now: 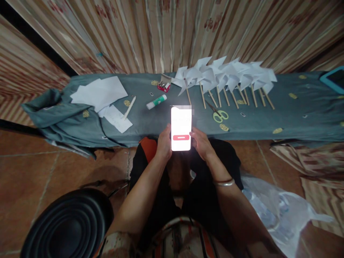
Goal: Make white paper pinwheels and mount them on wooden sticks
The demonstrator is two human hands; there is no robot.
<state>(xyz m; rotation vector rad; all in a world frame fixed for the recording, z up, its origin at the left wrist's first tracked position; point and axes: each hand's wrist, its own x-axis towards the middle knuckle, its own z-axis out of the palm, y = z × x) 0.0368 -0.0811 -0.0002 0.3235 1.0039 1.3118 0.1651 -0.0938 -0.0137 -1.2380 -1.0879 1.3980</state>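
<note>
A phone (181, 125) with a bright white screen and a red button is held upright over my lap, at the near edge of the cloth-covered bench (166, 123). My left hand (163, 143) grips its left side, and my right hand (201, 143) closes on its right side with the thumb at the edge. Beyond the phone lie a glue stick (156, 102), a small red box (163, 86) with metal bits inside, and scissors (220, 115) with green handles. Several white paper pinwheels (223, 77) on wooden sticks lie in a row to the right.
White paper sheets (100, 93) and a white pencil-like stick (130, 107) lie at the bench's left. A blue-framed object (333, 79) sits at the far right. On the floor are a round black stool (67, 225) and a clear plastic bag (282, 211). Striped curtains (150, 36) hang behind.
</note>
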